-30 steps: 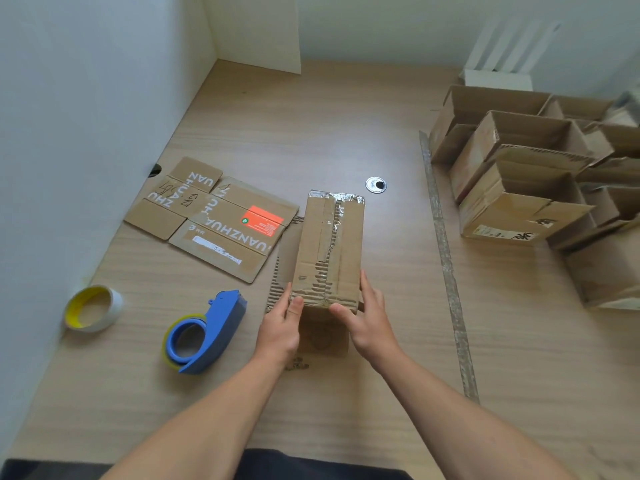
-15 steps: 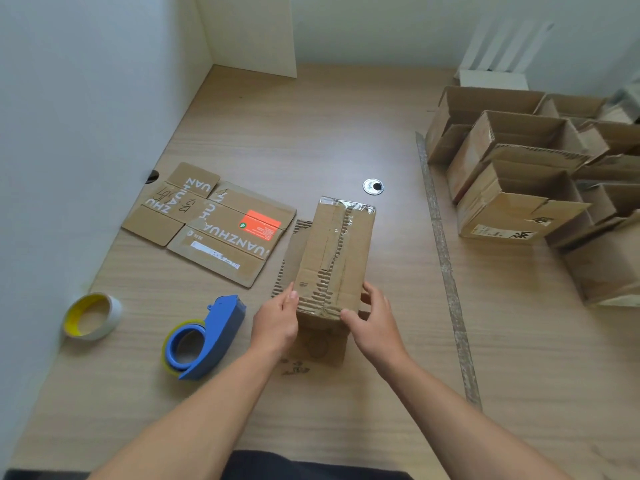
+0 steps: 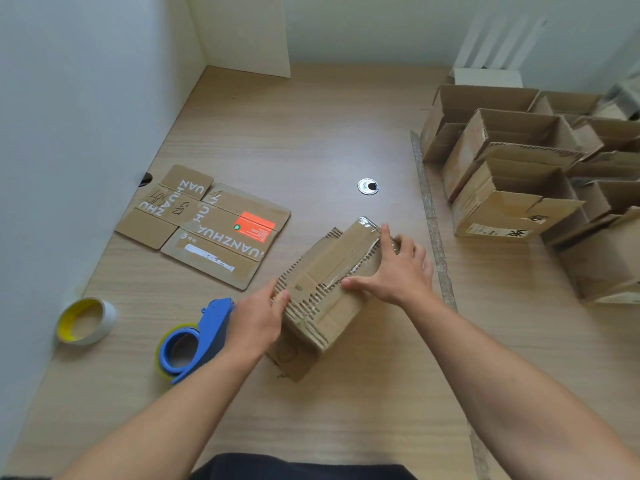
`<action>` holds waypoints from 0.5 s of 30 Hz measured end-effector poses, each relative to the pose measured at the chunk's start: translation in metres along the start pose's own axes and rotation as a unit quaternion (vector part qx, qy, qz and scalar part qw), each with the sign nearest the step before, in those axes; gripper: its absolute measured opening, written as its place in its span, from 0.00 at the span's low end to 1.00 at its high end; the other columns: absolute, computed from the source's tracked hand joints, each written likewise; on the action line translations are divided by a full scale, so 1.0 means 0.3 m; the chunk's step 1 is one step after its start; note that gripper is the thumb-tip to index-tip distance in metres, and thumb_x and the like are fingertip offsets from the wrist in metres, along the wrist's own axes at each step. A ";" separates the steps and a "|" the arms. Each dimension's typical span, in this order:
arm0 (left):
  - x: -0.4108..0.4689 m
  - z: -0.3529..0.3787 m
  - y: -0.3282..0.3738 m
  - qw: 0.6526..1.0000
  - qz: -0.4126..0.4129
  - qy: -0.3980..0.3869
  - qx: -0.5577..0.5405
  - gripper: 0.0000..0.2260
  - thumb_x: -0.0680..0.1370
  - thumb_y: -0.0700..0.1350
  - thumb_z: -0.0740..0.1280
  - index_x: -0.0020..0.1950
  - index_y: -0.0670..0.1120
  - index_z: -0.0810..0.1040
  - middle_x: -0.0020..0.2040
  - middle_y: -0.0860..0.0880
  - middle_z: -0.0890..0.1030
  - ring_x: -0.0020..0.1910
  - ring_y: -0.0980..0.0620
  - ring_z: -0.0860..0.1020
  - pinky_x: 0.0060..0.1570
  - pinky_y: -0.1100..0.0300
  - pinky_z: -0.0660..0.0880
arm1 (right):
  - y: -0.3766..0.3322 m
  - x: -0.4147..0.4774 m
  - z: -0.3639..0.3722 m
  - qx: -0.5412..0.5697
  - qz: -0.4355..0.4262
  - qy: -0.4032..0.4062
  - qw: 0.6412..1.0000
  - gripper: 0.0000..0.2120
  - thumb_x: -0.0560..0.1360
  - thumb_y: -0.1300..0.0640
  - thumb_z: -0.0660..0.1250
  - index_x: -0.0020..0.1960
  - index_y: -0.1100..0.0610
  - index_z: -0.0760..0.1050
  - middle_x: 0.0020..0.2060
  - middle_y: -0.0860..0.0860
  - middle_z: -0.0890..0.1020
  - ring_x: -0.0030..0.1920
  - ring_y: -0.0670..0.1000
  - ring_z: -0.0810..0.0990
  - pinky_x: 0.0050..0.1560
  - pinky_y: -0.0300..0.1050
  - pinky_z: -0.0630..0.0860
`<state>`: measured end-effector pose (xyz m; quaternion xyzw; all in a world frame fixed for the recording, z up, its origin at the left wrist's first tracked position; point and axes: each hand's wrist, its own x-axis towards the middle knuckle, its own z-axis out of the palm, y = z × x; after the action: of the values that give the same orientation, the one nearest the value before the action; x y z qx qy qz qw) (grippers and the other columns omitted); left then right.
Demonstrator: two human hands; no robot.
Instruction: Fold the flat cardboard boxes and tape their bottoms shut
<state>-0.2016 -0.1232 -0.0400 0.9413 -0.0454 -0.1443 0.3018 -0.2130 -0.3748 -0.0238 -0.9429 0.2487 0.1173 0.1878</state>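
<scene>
The box sits bottom-up near the middle of the wooden table, turned at an angle between both hands. It is empty corrugated cardboard, so it likely handles light and fairly stiff along its creases, though the panels would give under a hard squeeze. Glossy clear tape runs down the seam and looks slick, and the cut flap edges show ragged fluting. The left hand grips the near-left corner, thumb on top. The right hand lies spread, fingers fairly straight, pressing the taped face by the far edge. Corners and folded edges look like the safest places to hold it.
</scene>
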 end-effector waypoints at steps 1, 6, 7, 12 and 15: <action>-0.023 0.015 0.009 1.000 -0.004 0.000 -0.028 0.18 0.82 0.55 0.62 0.71 0.53 0.71 0.60 0.51 0.81 0.61 0.46 0.77 0.58 0.50 0.75 | -0.003 -0.002 0.000 0.007 0.008 0.000 1.000 0.67 0.52 0.17 0.66 0.79 0.41 0.37 0.74 0.51 0.55 0.74 0.56 0.53 0.74 0.61 0.54; -0.070 0.084 0.062 0.988 -0.078 0.029 -0.132 0.42 0.74 0.59 0.71 0.80 0.45 0.55 0.77 0.45 0.64 0.75 0.44 0.63 0.73 0.48 0.63 | -0.037 -0.016 0.024 0.069 0.082 0.038 0.994 0.65 0.53 0.21 0.70 0.79 0.46 0.47 0.70 0.54 0.61 0.70 0.58 0.58 0.67 0.58 0.62; -0.061 0.091 0.074 0.985 -0.090 0.036 -0.141 0.44 0.73 0.60 0.72 0.80 0.45 0.53 0.77 0.45 0.63 0.75 0.44 0.63 0.73 0.48 0.62 | -0.038 -0.022 0.032 0.075 0.094 0.050 0.991 0.62 0.54 0.21 0.71 0.78 0.47 0.51 0.69 0.54 0.62 0.69 0.58 0.60 0.66 0.57 0.63; -0.030 0.095 0.106 0.977 -0.125 0.035 -0.171 0.50 0.71 0.59 0.74 0.82 0.47 0.47 0.80 0.47 0.57 0.77 0.46 0.60 0.75 0.52 0.58 | -0.027 -0.025 0.026 0.100 0.123 0.059 0.986 0.47 0.61 0.27 0.72 0.70 0.50 0.62 0.64 0.54 0.65 0.68 0.58 0.61 0.63 0.57 0.64; -0.020 0.098 0.129 0.971 -0.156 0.032 -0.179 0.53 0.70 0.60 0.75 0.81 0.46 0.44 0.81 0.46 0.55 0.78 0.45 0.57 0.74 0.52 0.56 | -0.042 -0.027 0.027 0.101 0.122 0.059 0.986 0.46 0.62 0.28 0.73 0.68 0.55 0.64 0.65 0.55 0.66 0.68 0.59 0.62 0.65 0.57 0.65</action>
<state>-0.2162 -0.1698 -0.0390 0.8715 0.1388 -0.1650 0.4405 -0.2145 -0.3579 -0.0249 -0.8871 0.3828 0.0580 0.2512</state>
